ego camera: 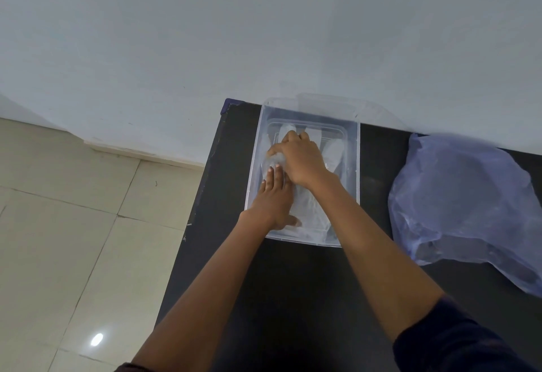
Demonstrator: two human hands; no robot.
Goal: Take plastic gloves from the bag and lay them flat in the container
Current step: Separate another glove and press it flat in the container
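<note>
Two bare forearms reach from the near edge of a black worktop into a clear plastic container that stands at the far edge, close to the left far corner. The left hand lies flat inside the container, its fingers straight and together, pressing a clear plastic glove against the bottom. Just beyond it, the right hand has its fingers curled, gripping crumpled glove plastic at the container's middle. More clear gloves lie flat beneath. A blue plastic bag slumps by the right far edge, apart from the container.
</note>
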